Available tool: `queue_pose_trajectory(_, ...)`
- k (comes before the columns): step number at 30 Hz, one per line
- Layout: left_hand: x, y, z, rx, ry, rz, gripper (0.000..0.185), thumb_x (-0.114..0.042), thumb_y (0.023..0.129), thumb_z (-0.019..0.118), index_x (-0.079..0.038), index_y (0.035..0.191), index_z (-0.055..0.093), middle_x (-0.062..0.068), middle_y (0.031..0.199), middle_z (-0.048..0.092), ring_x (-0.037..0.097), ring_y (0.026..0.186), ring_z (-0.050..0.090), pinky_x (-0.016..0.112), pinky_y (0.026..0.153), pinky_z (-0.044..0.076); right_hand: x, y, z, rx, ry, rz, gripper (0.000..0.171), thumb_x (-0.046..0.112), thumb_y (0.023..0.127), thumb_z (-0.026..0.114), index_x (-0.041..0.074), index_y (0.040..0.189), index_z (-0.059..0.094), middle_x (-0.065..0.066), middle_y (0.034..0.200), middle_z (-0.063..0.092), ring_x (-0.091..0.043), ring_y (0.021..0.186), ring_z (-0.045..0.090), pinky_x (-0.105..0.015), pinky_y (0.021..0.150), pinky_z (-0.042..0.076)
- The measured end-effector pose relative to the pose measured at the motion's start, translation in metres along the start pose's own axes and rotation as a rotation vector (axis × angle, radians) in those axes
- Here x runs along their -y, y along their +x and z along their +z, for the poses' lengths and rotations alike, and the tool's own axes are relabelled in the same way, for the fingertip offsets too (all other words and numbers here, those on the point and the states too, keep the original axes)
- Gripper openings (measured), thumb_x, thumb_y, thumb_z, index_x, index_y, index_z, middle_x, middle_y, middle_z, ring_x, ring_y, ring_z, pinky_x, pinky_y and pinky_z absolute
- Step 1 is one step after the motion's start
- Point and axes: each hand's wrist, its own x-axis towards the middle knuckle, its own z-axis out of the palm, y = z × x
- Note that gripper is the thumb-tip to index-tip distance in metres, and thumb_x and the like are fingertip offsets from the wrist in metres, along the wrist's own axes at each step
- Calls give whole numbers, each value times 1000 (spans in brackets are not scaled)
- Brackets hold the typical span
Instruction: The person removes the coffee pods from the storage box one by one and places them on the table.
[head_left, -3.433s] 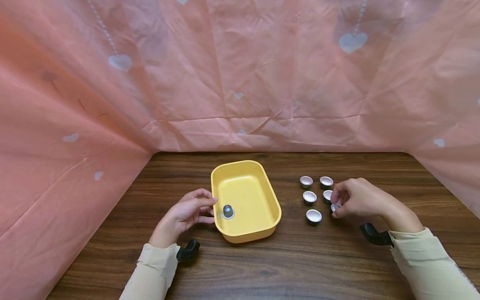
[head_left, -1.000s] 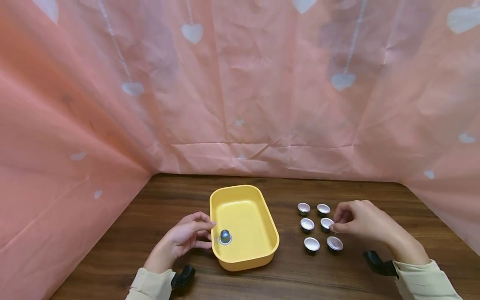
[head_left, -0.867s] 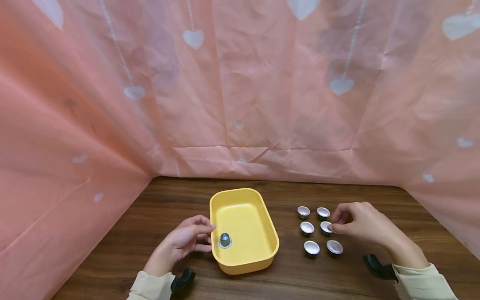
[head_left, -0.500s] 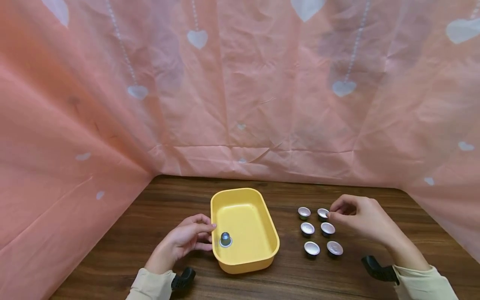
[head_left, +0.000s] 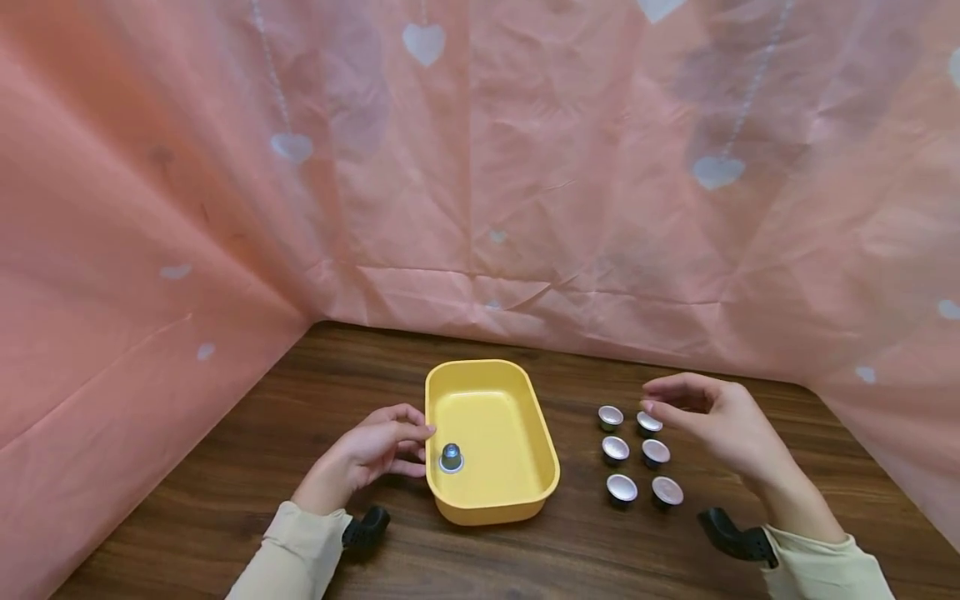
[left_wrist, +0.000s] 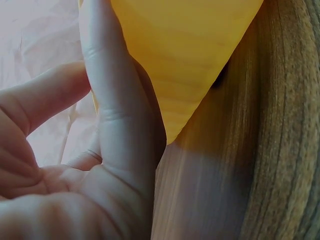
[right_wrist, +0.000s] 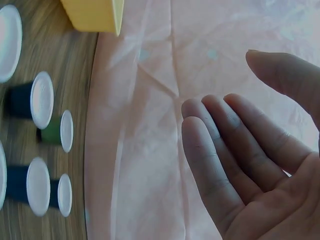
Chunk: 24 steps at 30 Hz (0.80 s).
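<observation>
My left hand (head_left: 377,444) holds the left wall of a yellow tray (head_left: 551,462), thumb at the rim and fingers against the outside. In the left wrist view, a finger (left_wrist: 117,107) lies along the yellow wall. A dark coffee capsule (head_left: 451,457) stands foil side down inside the tray, near my left hand. My right hand (head_left: 723,421) hovers over the far right capsule (head_left: 649,422), holding nothing. Its thumb (right_wrist: 285,80) and fingers are apart in the right wrist view. Several other foil-topped capsules, including one nearby (head_left: 656,452), stand beneath and beside it.
The capsules stand foil up in two columns right of the tray; one far capsule (head_left: 611,417) has a green body. Everything stands on a dark wooden table (head_left: 585,558). A pink cloth (head_left: 540,200) with hearts hangs along the back and sides.
My right hand has moved away from me along the right column of capsules and lifted slightly, its fingers spreading apart. The near right capsule is now released. My left hand stays at the tray.
</observation>
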Motion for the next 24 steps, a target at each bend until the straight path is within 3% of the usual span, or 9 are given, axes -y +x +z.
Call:
queue_pose_trajectory(6, -1, 1, 1, 8, -17, 2, 12, -11, 103, 67, -7, 107, 55, 5, 95, 66, 16, 82, 68, 32, 74, 68, 14, 7, 12, -8, 32, -5, 38, 36, 97, 82, 13, 126, 76, 16, 109, 79, -1, 96, 72, -18, 79, 57)
queue_pose_trajectory(16, 0, 4, 0, 28, -13, 12, 10, -9, 104, 64, -8, 107, 54, 3, 93, 65, 14, 80, 67, 31, 73, 67, 38, 26, 41, -2, 164, -13, 37, 36, 96, 84, 13, 123, 78, 8, 108, 81, -4, 96, 73, -18, 83, 56)
queue_pose_trajectory(24, -1, 3, -1, -4, 7, -12, 16, -14, 104, 67, -7, 110, 55, 5, 93, 65, 16, 82, 67, 34, 76, 68, 59, 42, 69, 12, 303, -5, 36, 31, 93, 87, 9, 121, 78, 3, 107, 82, -8, 100, 74, -23, 88, 58)
